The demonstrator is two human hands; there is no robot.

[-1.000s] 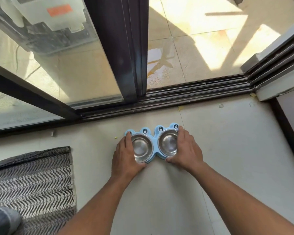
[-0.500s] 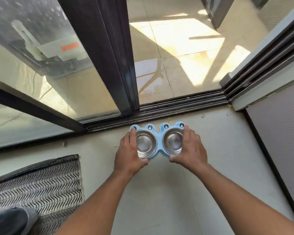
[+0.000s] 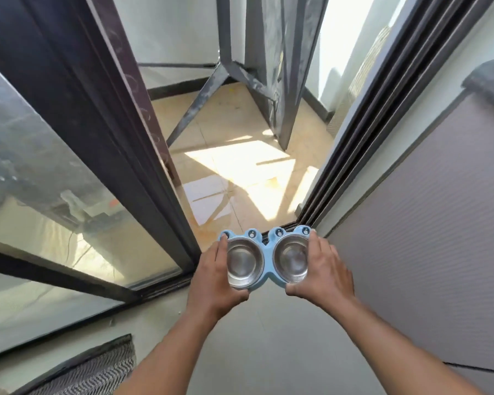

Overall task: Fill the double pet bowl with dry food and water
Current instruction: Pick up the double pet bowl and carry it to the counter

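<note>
Bright daylight, sun patches on balcony floor (image 3: 240, 166); wide-angle edge distortion, slight blur.

double pet bowl (image 3: 266, 249): light blue plastic holder with small dark dots on its raised ear tabs; two inset cups in bare silver metal, mirror finish. sliding door frame (image 3: 103, 132): dark brown to near black, with a faint row of pale ring marks along its inner edge. door track (image 3: 362, 155): black and dark grey stripes. balcony floor (image 3: 234, 118): beige tiles with bright sunlit patches. indoor floor (image 3: 268, 352): pale grey-white. rug (image 3: 97, 374): black-and-white zigzag weave. wall panel (image 3: 439, 238): grey-mauve with fine horizontal ribbing.
</note>
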